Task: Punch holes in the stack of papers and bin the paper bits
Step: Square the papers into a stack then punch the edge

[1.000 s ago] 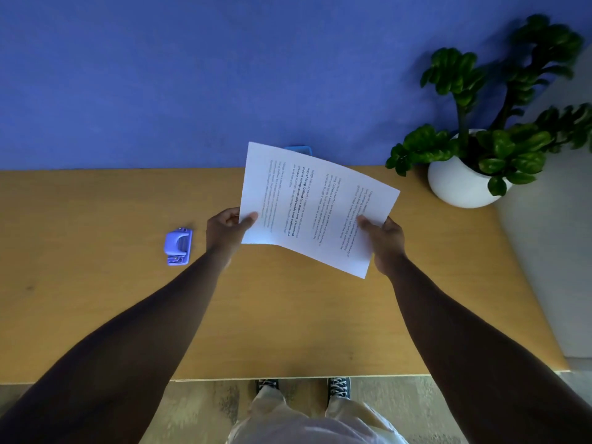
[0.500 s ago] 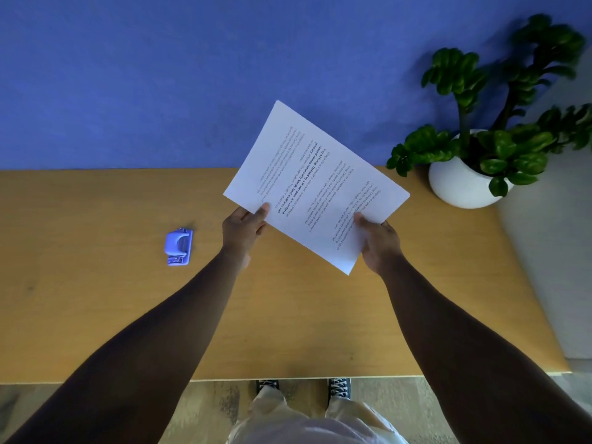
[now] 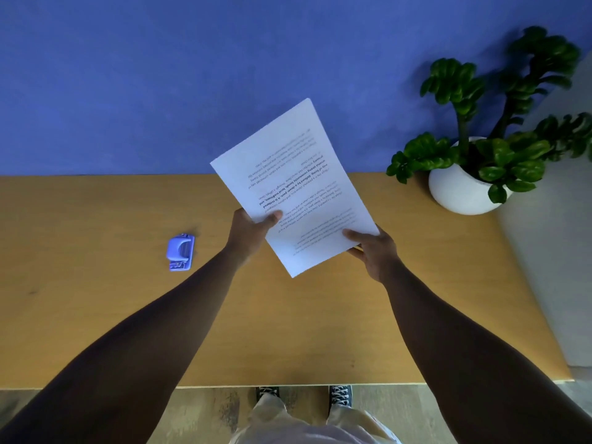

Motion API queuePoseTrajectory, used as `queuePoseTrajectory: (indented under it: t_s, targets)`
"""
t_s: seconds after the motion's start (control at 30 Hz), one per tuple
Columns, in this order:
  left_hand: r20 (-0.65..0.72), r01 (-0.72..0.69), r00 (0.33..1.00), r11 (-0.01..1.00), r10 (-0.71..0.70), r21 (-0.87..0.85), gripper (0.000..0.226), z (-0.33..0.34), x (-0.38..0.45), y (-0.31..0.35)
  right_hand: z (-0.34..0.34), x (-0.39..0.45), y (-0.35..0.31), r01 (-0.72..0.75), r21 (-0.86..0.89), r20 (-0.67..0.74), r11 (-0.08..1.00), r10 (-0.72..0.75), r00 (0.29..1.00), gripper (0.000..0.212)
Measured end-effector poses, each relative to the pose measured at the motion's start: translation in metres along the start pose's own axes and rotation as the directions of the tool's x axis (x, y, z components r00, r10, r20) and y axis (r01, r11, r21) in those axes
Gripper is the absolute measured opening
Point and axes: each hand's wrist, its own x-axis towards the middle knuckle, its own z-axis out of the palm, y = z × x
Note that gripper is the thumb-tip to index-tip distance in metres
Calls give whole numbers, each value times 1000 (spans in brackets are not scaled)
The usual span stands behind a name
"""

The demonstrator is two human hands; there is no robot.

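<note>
1. Papers (image 3: 296, 187) pinched at near edges by left hand (image 3: 253, 230) and right hand (image 3: 373, 251), raised above desk (image 3: 96, 309)
2. Punch (image 3: 180, 252) lying well left of the left grip, untouched

**What we can't make out in this shot**

The printed text on the stack of papers (image 3: 298, 200) is too small and blurry for us to read, apart from seeing it runs upside down to us. Most fingers of the left hand (image 3: 251, 230) sit behind the sheets, only the thumb shows on top; same deal with the right hand (image 3: 373, 249). The plant (image 3: 499, 100) gets clipped by the right edge. Both arms run off the bottom corners. The hole punch (image 3: 180, 252) is too small for us to see its slot or markings.
</note>
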Motion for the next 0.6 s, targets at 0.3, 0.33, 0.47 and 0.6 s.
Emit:
queuePoseTrajectory:
  t_s: [0.3, 0.33, 0.47, 0.6]
  targets:
    - [69, -82, 995, 989, 74, 123, 22, -8, 1, 8, 3, 4, -1, 107, -400, 3, 910, -116, 993, 26]
    - [69, -89, 994, 987, 80, 132, 22, -7, 0, 7, 5, 4, -1, 117, -430, 7, 895, -126, 992, 26]
    - [45, -103, 994, 984, 98, 146, 21, -3, -8, 2, 11, 0, -1, 132, -509, -3, 851, -155, 988, 27]
    - [8, -91, 996, 984, 90, 151, 21, 0, -13, -2, 13, -1, 0, 125, -564, -15, 816, -161, 987, 29]
